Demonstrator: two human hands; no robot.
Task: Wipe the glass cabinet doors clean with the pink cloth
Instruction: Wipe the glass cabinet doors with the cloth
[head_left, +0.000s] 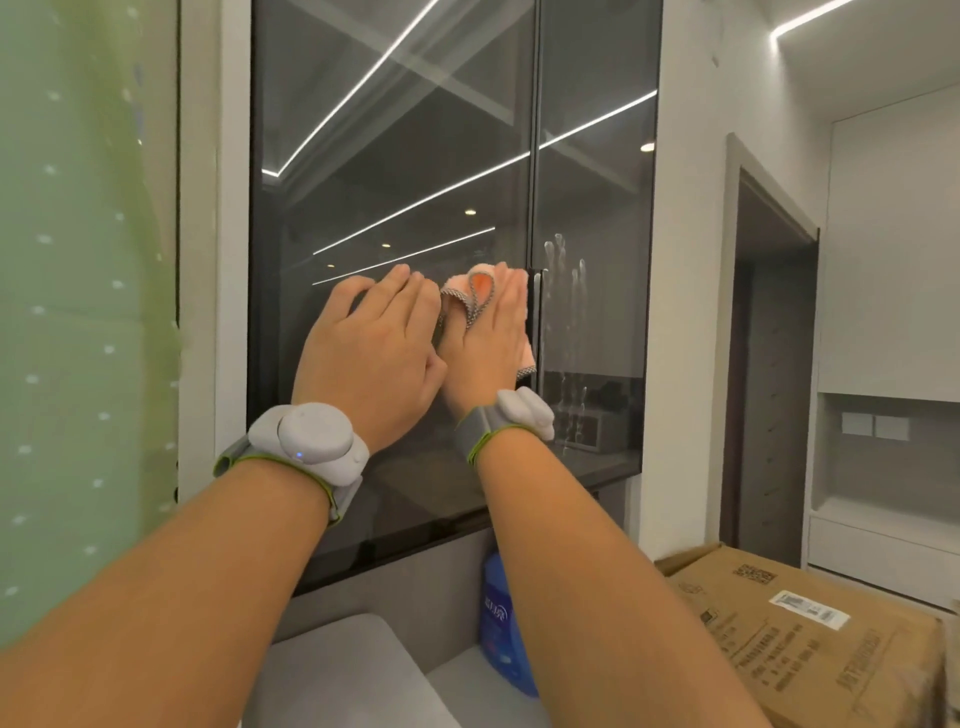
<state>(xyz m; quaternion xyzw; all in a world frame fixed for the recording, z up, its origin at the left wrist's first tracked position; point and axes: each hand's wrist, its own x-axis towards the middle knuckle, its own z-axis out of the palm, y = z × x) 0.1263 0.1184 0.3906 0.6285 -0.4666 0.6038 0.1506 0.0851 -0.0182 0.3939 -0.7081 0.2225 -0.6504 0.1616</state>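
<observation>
Dark glass cabinet doors (395, 208) fill the view. Against them, the right hand (493, 343) presses the pink cloth (480, 291) flat, fingers straight; the left hand (369, 343) rests open just beside it, touching the glass.

White walls (696, 208) frame a dark doorway (769, 395); a green curtain (78, 312) hangs left, and ceiling light strips (800, 18) glow.

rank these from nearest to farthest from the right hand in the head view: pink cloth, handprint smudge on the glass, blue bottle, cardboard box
1. pink cloth, under the right hand, pressed on the glass.
2. handprint smudge, just right of it on the right door.
3. blue bottle, below, under the forearm.
4. cardboard box, lower right.
</observation>
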